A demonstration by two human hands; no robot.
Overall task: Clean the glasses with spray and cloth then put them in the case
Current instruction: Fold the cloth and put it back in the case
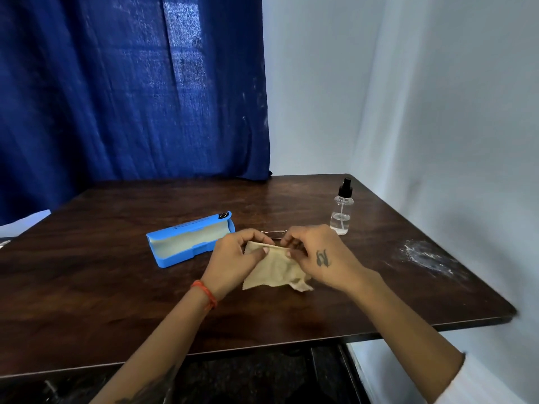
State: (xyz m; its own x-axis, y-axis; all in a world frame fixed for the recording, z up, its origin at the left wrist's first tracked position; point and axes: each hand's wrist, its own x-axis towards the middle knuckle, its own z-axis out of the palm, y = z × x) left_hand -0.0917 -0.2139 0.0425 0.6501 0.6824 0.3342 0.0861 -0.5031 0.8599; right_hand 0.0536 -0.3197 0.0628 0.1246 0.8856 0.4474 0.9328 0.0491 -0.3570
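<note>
Both hands pinch the beige cleaning cloth [277, 266] mid-table: left hand [233, 258], right hand [318, 255]. Thin wire-framed glasses [272, 233] peek just behind; open blue case [189, 240] left, clear spray bottle [341, 211] toward the right edge.

1. The blue glasses case [189, 239] lies open on the bench [116, 287], and the top of its raised lid carries a row of small dark print (too small and blurred to read).
2. At the far end of that same lid stands a dark logo mark, roughly two rounded shapes side by side; no letters can be made out in it.
3. The back of the right hand [318, 258] bears a dark tattoo, a symbol or script that cannot be read with certainty.
4. The spray bottle [341, 208] shows no readable label.
</note>
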